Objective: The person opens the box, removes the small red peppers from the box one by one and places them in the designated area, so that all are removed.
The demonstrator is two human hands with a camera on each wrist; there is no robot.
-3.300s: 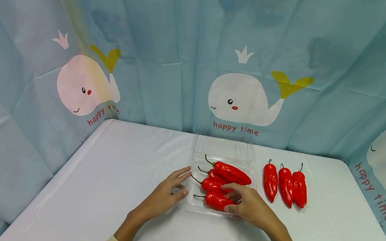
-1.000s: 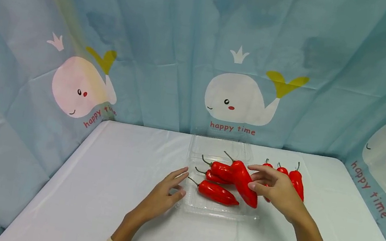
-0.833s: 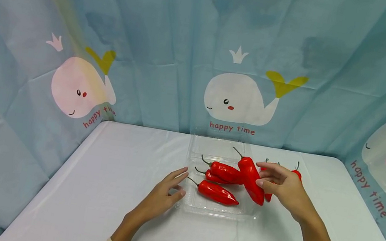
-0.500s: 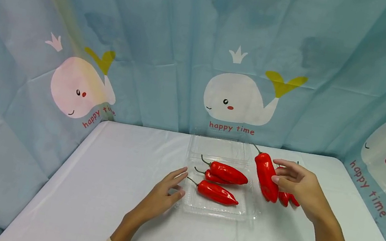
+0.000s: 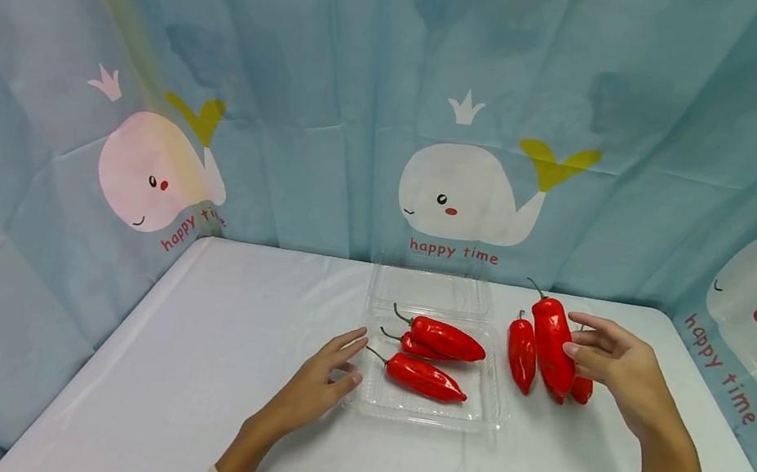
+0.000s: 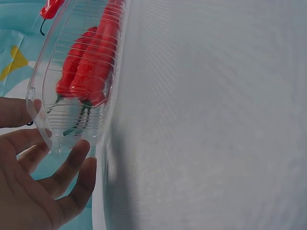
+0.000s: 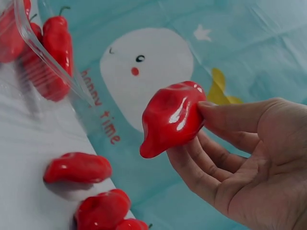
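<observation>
My right hand [image 5: 621, 367] pinches a glossy red pepper [image 5: 552, 346] between thumb and fingers, stem up. It hangs over the peppers right of the clear plastic box; in the right wrist view the held pepper [image 7: 175, 117] points its tip at the camera. One red pepper [image 5: 520, 356] lies just left of it, and others are partly hidden behind it. Inside the clear box [image 5: 424, 418] lie three red peppers, among them a front pepper [image 5: 426, 378]. My left hand [image 5: 321, 375] is at the box's left edge, fingers relaxed; in the left wrist view the fingertips [image 6: 81, 149] are near its corner.
The box's hinged lid [image 5: 431, 290] lies back, raised open, toward the curtain. A white cloth [image 5: 193, 372] covers the table. Behind it hangs a blue curtain [image 5: 328, 178] with whale prints, meeting the table's far edge.
My right hand has lifted a pepper out of the box and carried it rightward over the loose peppers. The box has gone from several peppers to three. My left hand stays put.
</observation>
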